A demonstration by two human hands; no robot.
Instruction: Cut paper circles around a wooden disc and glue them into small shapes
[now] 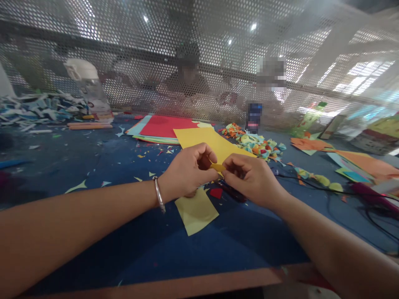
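Note:
Between my two hands is a small piece of yellow paper (217, 167), pinched at both ends. My left hand (190, 168), with a silver bangle at the wrist, grips its left end between thumb and fingers. The fingertips of my right hand (249, 174) close on its right end. Behind them lies a large yellow sheet (207, 141). A pale yellow square of paper (197, 214) rests on the table below my left hand. Partly hidden under my right hand is a dark tool (232, 191), and a red scrap (216, 192) lies beside it.
Coloured sheets (165, 126) are stacked behind. Folded paper pieces (260, 145) are heaped at back right, near a dark can (254, 118). A bottle (90, 89) and shredded paper (40, 110) stand at left. A cable (311, 185) crosses the right side. A perforated screen (140, 54) closes off the back.

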